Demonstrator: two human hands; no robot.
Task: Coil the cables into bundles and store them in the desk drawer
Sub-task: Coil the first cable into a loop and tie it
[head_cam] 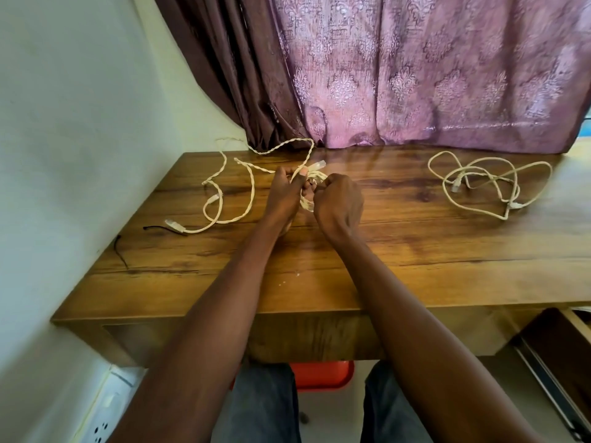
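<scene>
Cream cable in both hands, drawer ajar.

My left hand and right hand cover most of the coil between them, so I cannot count its loops. Right of my right forearm, the open drawer is cut off by the edge, its inside unseen.

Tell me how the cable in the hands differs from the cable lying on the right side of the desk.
The held cable is partly wound into a coil between the left hand and right hand; the right cable lies untouched in a loose tangle. The held cable's free length trails left toward the wall; the right cable stays in one heap. Both are cream with clear plugs, on the desk.
</scene>
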